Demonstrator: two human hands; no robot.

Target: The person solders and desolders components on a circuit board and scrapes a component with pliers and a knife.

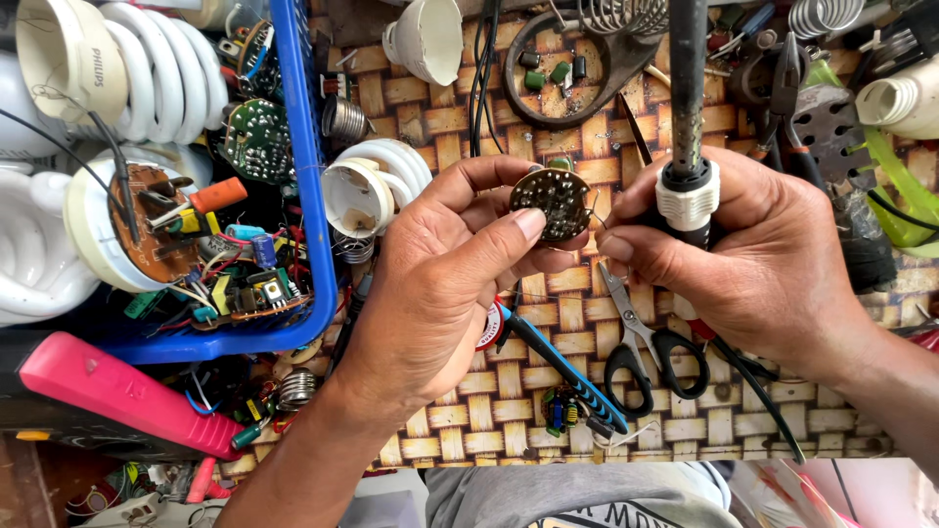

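I see two bare hands over a woven brown surface (pixel 460 391) crowded with electronic scrap. Far to the left of my fingers sits one blue plastic basket (pixel 311 176). Inside it I count at least three white spiral lamp tubes (pixel 171 68), one lamp base with its circuit board (pixel 147 225) exposed, bearing an orange part and a blue capacitor, and one green round board (pixel 256 137) above it. Below the basket lies one pink flat tool (pixel 117 391).

Just left of my left fingers, one more white spiral lamp (pixel 377 186) rests on the surface, outside the basket. Above my fingers stands one white cup-shaped lamp housing (pixel 427 39).

My left hand (pixel 440 293) has its thumb and fingers (pixel 509 230) pinching one small round circuit board (pixel 553 200), solder-dotted side facing me, raised above the surface. Immediately right of it, my right hand (pixel 773 264) has its fingers wrapped tight around one soldering iron (pixel 688 186), black with a white collar, standing nearly upright in the view; I cannot see its tip.

Below my fingers I count one pair of black-handled scissors (pixel 646 352), one blue-and-black handled tool (pixel 562 367) lying diagonally, and one small loose board part (pixel 562 409) just under it. Above and right of my right fingers lies one pair of pliers (pixel 782 88) beside more white lamp pieces (pixel 895 103).
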